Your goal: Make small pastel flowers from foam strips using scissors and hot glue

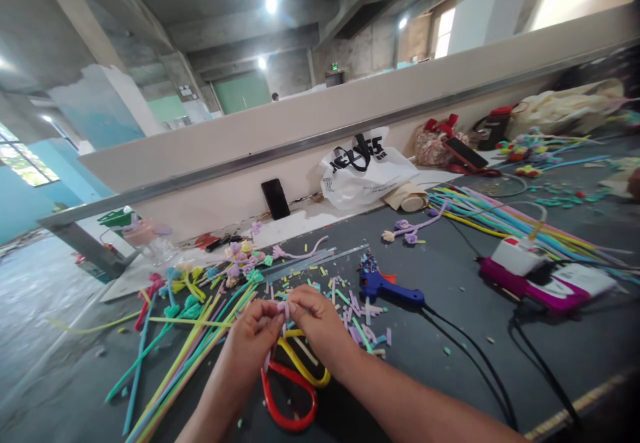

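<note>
Close together at the front of the table, my left hand (257, 329) and my right hand (320, 326) pinch a small pale purple pipe cleaner (283, 308) between their fingertips. Part of it is hidden by the fingers. Below them lie scissors with one red and one yellow handle loop (289, 399); their blades are out of sight under the hands. Short cut pipe cleaner pieces (357, 309) are scattered just beyond my right hand. Long colored pipe cleaners (195, 336) lie beside my left hand, near finished fuzzy flowers (240, 259).
A blue glue gun (393, 289) lies to the right, its cord running forward. Farther right is a magenta power strip (535, 286) with a white plug. A phone (275, 199) leans at the back by a white plastic bag (367, 169). More pipe cleaners (500, 219) lie back right.
</note>
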Demonstrator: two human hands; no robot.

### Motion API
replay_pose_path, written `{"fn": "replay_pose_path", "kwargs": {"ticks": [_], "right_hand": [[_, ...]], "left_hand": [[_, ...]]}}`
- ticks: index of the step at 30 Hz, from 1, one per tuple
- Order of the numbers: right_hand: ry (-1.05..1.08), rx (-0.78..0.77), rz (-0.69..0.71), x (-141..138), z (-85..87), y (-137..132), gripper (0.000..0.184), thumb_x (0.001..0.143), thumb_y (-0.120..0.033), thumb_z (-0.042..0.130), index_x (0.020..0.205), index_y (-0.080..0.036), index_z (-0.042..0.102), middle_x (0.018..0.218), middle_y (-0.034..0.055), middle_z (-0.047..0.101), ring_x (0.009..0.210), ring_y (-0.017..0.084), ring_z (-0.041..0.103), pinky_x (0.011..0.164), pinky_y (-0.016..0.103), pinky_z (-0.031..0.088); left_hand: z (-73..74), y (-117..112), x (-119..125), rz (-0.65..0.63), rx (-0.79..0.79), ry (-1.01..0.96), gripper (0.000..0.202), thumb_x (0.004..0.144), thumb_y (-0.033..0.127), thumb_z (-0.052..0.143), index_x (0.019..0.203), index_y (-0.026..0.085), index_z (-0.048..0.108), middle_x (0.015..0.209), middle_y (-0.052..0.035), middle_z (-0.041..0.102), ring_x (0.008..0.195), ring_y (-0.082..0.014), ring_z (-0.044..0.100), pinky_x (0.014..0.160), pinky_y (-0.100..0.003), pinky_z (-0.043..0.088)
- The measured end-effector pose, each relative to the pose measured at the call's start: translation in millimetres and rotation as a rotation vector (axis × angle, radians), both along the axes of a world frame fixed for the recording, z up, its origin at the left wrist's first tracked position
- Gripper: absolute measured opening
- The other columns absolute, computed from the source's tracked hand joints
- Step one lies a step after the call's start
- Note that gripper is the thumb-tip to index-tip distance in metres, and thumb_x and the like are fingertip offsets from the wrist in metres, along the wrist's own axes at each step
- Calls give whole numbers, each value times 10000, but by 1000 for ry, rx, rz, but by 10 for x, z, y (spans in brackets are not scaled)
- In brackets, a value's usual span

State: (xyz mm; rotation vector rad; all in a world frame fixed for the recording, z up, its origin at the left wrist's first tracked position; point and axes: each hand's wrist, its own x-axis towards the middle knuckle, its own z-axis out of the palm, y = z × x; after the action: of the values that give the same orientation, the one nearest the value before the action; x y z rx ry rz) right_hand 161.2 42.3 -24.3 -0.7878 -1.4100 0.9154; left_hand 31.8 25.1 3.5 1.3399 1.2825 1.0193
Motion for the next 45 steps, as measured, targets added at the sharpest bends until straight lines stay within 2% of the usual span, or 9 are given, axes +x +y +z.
{"fn": "replay_pose_path", "kwargs": {"ticks": [4, 9, 14, 20, 26, 29, 35, 40, 45], "right_hand": [[-128, 126, -75, -8, 20, -31, 213, 819, -233, 492, 627, -185, 573, 638, -10, 495, 665, 128, 481, 631, 245, 362], [-404, 201, -103, 5, -4, -54, 212, 848, -198, 428, 667, -180, 537, 638, -8, 485, 653, 129, 455, 605, 247, 325], [-749, 358, -174, 80, 5, -85, 134, 806, -130, 449, 729, -188, 541, 766, 14, 529, 782, 159, 453, 741, 328, 275], [-585, 245, -52, 48, -51, -22, 187, 865, -199, 408, 726, -184, 533, 702, 16, 524, 694, 141, 466, 636, 257, 318], [-721, 370, 77, 122, -1, -11, 126, 826, -141, 415, 809, -193, 529, 768, 30, 564, 758, 163, 473, 731, 322, 272], [-544, 276, 139, 121, 52, -35, 149, 839, -191, 418, 755, -192, 540, 694, 5, 522, 691, 142, 458, 691, 291, 299], [105, -260, 383, 6, 42, -103, 208, 800, -355, 533, 708, -170, 561, 631, -38, 427, 604, 100, 381, 594, 227, 313], [492, -406, 510, 1, 94, -152, 206, 676, -355, 682, 686, -170, 593, 629, -38, 467, 618, 98, 405, 629, 231, 314], [688, -509, 616, 12, 178, -195, 202, 592, -294, 748, 668, -155, 623, 628, -21, 539, 612, 90, 442, 628, 218, 315]], "left_hand": [[-40, 21, 3, -2, 80, 73, 293, 705, 442, 579, 788, 164, 536, 539, 52, 528, 449, -74, 445, 457, -177, 345], [17, -54, -64, 5, 342, 478, 208, 785, 369, 484, 837, 199, 592, 743, -8, 632, 672, -146, 578, 601, -213, 418], [116, -143, -125, -28, 432, 733, 208, 813, 310, 424, 835, 255, 624, 691, 11, 653, 649, -145, 600, 594, -200, 407], [172, -161, -117, 39, 455, 752, 161, 762, 289, 487, 733, 270, 644, 578, 9, 626, 548, -143, 565, 517, -187, 361], [210, -129, -150, -28, 401, 612, 155, 740, 292, 521, 640, 243, 629, 529, 21, 571, 517, -133, 515, 500, -185, 344], [207, -117, -149, -78, 380, 596, 196, 778, 305, 485, 647, 212, 598, 555, 25, 537, 529, -122, 487, 506, -186, 341], [208, -148, -174, -109, 355, 591, 210, 809, 318, 454, 666, 201, 553, 553, 39, 470, 519, -106, 432, 503, -185, 317], [239, -164, -246, -111, 332, 586, 267, 786, 371, 484, 600, 192, 553, 528, 32, 457, 520, -110, 425, 509, -189, 319], [284, -168, -297, -79, 288, 447, 245, 698, 402, 584, 565, 199, 617, 515, 20, 516, 531, -126, 465, 526, -187, 379]]}}
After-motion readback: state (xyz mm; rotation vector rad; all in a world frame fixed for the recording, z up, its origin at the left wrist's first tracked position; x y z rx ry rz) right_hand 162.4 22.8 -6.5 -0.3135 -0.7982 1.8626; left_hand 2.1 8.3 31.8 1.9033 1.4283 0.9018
